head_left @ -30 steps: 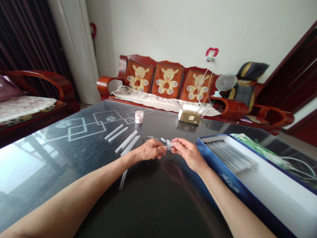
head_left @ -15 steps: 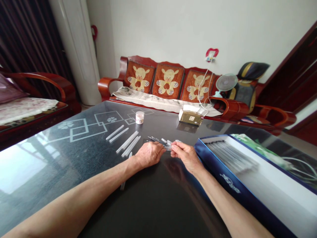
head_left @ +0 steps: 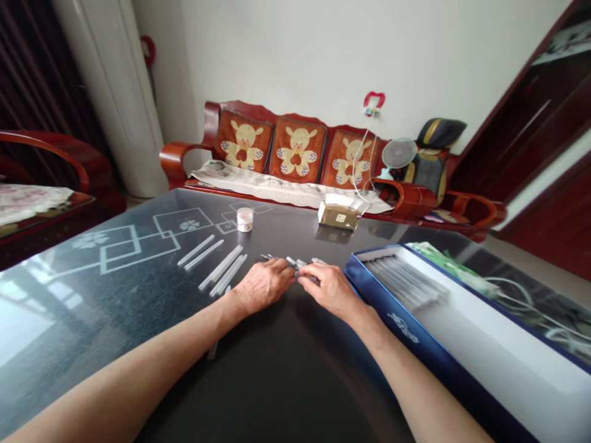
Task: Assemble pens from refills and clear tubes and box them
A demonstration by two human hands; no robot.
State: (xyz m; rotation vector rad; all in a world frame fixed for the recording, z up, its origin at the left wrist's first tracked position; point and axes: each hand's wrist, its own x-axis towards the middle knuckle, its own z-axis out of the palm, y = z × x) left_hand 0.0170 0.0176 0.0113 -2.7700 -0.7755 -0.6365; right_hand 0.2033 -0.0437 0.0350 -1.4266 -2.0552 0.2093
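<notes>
My left hand [head_left: 266, 285] is closed, fingertips pinched at the middle of the dark table [head_left: 258, 375]. Facing it, my right hand [head_left: 331, 290] is closed too, its thumb and fingers on what looks like a slim pen. Most of that pen is hidden by the fingers. Behind my hands lie thin pen refills [head_left: 268, 256] with pointed tips and small pale pen caps [head_left: 318, 261]. Left of my left hand, several frosted white pen barrels [head_left: 221, 271] lie slantwise, two [head_left: 203, 252] of them a little apart. Another barrel is partly covered by my left forearm.
At the right stands an open blue box [head_left: 397, 329] with a row of pens [head_left: 406, 283] in its far end. A green-and-white packet [head_left: 455, 264] and a white cable [head_left: 512, 289] lie beyond it. Farther back are a small round jar [head_left: 245, 219] and a tissue box [head_left: 339, 216].
The view has swung to the right, so everything sits farther left. My right hand has turned more palm-down, its fingers close against the left fingertips. The barrels and the box have not moved.
</notes>
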